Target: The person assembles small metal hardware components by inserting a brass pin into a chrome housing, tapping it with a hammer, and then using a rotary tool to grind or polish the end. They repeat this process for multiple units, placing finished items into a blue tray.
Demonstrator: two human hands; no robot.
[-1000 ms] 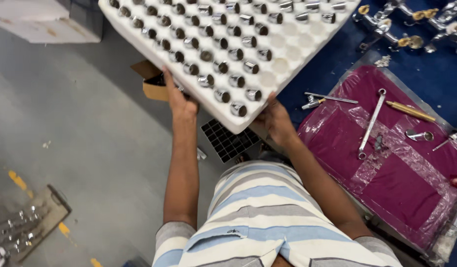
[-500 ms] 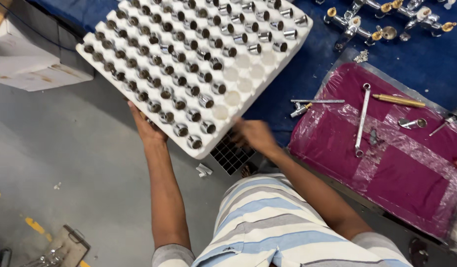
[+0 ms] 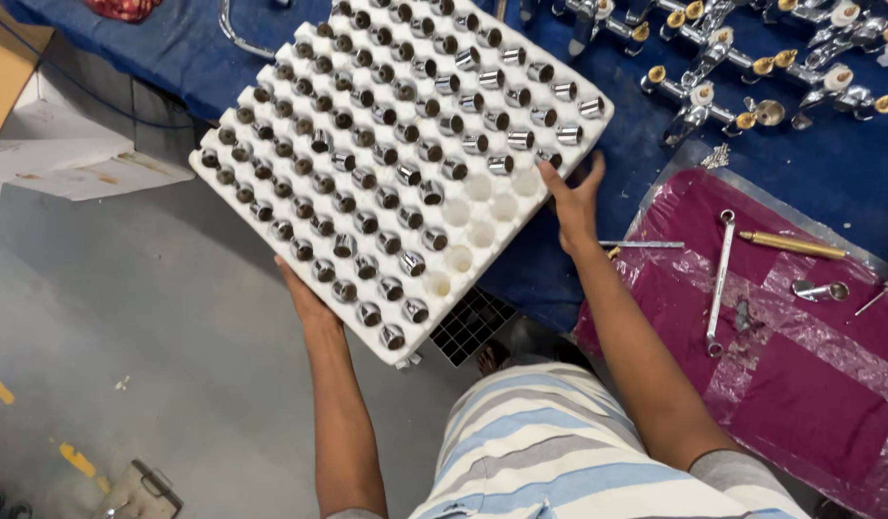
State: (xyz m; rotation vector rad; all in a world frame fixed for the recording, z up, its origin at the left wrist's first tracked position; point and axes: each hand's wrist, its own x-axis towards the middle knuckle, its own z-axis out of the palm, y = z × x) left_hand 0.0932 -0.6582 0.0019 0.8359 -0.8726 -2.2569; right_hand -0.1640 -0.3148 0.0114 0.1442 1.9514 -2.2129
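Hands grip a white foam tray (image 3: 271, 197) of chrome caps (image 3: 412, 261): left hand (image 3: 305, 300) under its near-left edge, right hand (image 3: 574, 202) spread against its right edge. It hangs partly over the blue table (image 3: 828, 183), left of a magenta plastic-wrapped sheet (image 3: 809, 384); white cartons (image 3: 74, 154) sit far left

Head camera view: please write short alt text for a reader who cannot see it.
Two bare hands, left and right, hold a white foam tray of small chrome fittings over a blue-covered table. Chrome taps and a spanner lie nearby.
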